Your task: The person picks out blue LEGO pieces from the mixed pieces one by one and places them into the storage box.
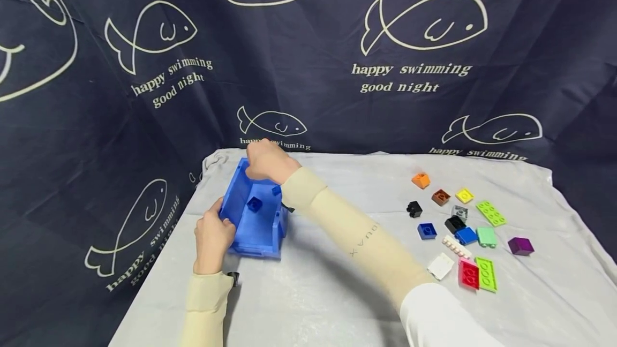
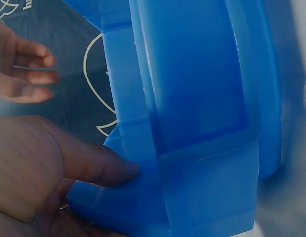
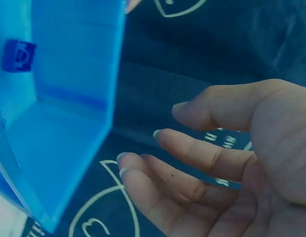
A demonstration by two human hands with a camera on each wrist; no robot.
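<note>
A blue plastic bin (image 1: 257, 231) stands at the left of the table. My left hand (image 1: 212, 237) grips its left wall; in the left wrist view the thumb lies over the bin's edge (image 2: 128, 98). Inside are a dark blue toy brick (image 1: 254, 204) and a smaller blue piece (image 1: 276, 190), partly hidden by the right forearm. Over the bin's far end is my right hand (image 1: 269, 160). In the right wrist view, this hand (image 3: 227, 153) shows loosely bent, spread fingers with nothing between them, apart from the bin wall (image 3: 73, 143).
Many loose toy bricks lie on the table's right side, among them an orange slope (image 1: 421, 180), a purple brick (image 1: 521, 246), a white brick (image 1: 441, 266) and a blue brick (image 1: 427, 231). A dark printed curtain (image 1: 328, 42) hangs behind the grey-covered table (image 1: 328, 293).
</note>
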